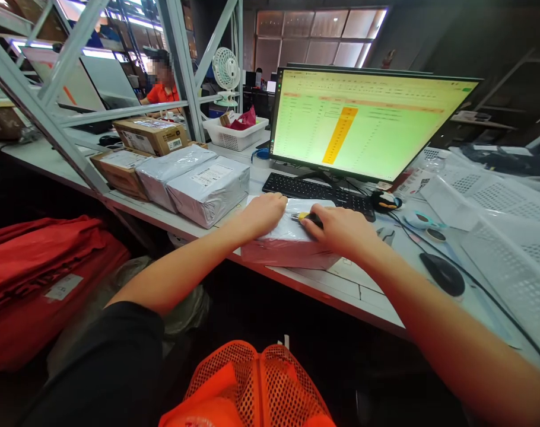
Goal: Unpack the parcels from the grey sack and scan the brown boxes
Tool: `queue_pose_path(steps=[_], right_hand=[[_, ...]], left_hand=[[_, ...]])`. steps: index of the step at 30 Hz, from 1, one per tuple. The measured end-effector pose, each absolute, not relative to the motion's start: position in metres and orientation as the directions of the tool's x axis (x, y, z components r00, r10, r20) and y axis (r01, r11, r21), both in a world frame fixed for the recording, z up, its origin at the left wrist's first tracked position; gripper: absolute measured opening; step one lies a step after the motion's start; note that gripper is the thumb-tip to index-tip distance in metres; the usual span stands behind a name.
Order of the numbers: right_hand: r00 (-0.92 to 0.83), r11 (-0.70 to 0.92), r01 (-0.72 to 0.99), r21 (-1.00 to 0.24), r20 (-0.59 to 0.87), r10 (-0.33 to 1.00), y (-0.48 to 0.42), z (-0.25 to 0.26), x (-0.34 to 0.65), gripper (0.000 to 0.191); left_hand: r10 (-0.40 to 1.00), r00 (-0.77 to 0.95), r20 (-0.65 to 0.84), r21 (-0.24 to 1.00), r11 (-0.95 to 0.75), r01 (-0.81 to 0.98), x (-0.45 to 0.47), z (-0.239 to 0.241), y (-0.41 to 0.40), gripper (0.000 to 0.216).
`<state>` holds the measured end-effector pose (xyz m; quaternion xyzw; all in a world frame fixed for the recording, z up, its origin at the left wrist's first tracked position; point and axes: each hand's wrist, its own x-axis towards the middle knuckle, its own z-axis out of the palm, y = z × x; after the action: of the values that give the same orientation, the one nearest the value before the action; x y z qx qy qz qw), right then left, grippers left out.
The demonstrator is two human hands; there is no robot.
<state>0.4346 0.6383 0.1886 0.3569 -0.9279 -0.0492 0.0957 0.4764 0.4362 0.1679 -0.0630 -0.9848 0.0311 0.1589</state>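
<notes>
Black short sleeve, bare forearms.

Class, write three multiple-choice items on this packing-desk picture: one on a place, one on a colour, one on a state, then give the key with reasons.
1. Where does the left hand rest?
A. on the keyboard
B. on the wrapped parcel
C. on the mouse

2. What colour is the highlighted column on the monitor?
A. orange
B. blue
C. purple

3. How is the right hand?
A. open and flat on the desk
B. raised in the air
C. closed on a small tool

Key: B, the palm lies on the wrapped parcel at the desk edge; A, an orange strip crosses the monitor; C, the right hand grips a small tool with a yellow and black handle.
</notes>
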Motion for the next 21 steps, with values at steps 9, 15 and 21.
queue_pose_path(steps=[9, 15, 21], right_hand=[[-0.713, 0.715, -0.669, 0.204, 0.095, -0.695, 0.625, 0.196, 0.432, 0.047], [-0.715, 0.718, -0.663, 0.211, 0.107, -0.691, 0.623, 0.196, 0.432, 0.047], [-0.735, 0.748, -0.629, 0.213, 0.152, -0.661, 0.621, 0.189, 0.438, 0.045]], left_hand=[[0.205, -0.948, 0.243, -0.203, 0.967, 0.157, 0.471, 0.172, 0.438, 0.029], [0.225, -0.943, 0.246, -0.231, 0.958, 0.169, 0.468, 0.167, 0.435, 0.03], [0.23, -0.934, 0.275, -0.216, 0.961, 0.173, 0.468, 0.165, 0.435, 0.027]])
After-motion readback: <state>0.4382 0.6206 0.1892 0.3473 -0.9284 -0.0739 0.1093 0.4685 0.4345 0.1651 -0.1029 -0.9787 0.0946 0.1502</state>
